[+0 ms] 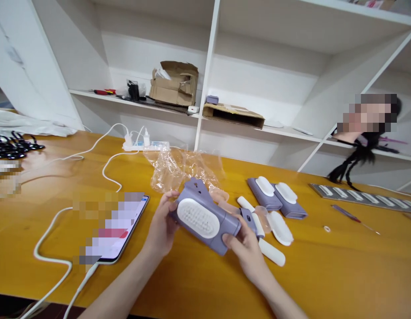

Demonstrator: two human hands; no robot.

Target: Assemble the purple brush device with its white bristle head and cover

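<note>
My left hand (161, 225) and my right hand (245, 253) together hold a lavender plastic brush body (207, 230) above the amber wooden table (354, 270). Its white oval bristle pad (198, 218) faces up and left. My right fingers wrap its lower end, near a small lavender part (248, 218). Just beyond that hand lie a white oval pad (280, 227), white plastic bars (272, 252) and a transparent cup-like piece (262, 218). Two similar lavender units (275, 198) rest further back.
A crumpled transparent plastic bag (182, 170) lies behind my hands. To the left are a phone (112, 228) on a white cable and a power strip (145, 146). A grey strip with white inserts (361, 198) and a thin tool (347, 213) lie right. White shelves stand behind the table.
</note>
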